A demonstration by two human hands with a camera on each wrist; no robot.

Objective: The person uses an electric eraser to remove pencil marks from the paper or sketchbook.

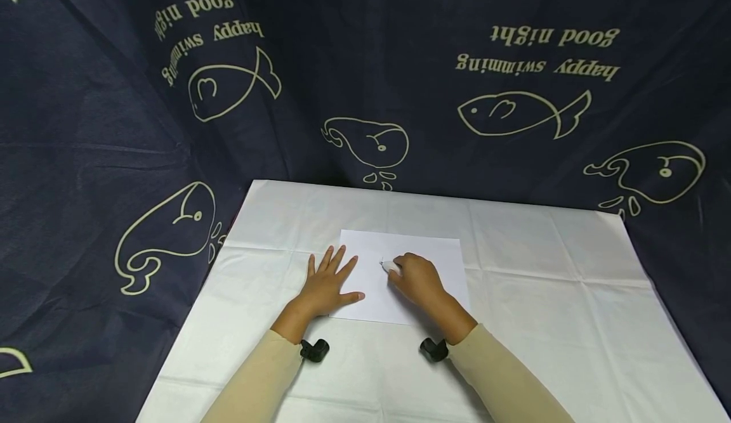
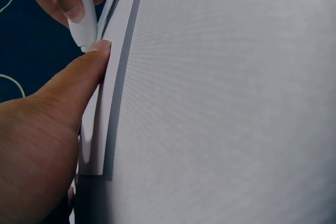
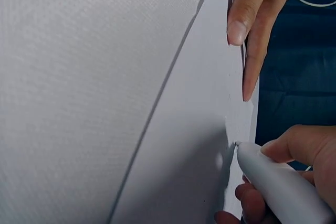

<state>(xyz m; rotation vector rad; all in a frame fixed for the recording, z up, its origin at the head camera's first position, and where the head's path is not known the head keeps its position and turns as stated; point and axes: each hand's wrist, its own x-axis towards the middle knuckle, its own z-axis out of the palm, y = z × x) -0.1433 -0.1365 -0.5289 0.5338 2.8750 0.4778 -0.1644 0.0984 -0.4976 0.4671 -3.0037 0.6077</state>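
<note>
A white sheet of paper (image 1: 371, 305) lies on the white-covered table. My left hand (image 1: 322, 290) rests on its left side with the fingers spread and the thumb (image 2: 94, 61) pressing near the lower part. My right hand (image 1: 419, 278) grips a thick, smooth white pen-shaped tool (image 3: 278, 182) between thumb and fingers. Its narrow tip is at the paper near the middle of the sheet, close to faint dark marks in the head view. The rear of the tool is hidden by my hand in the head view.
A white cloth with fold creases covers the table (image 1: 542, 321). Behind and to the left hangs a dark blue curtain (image 1: 365, 61) with pale fish and whale outlines and lettering. Each wrist carries a small black camera.
</note>
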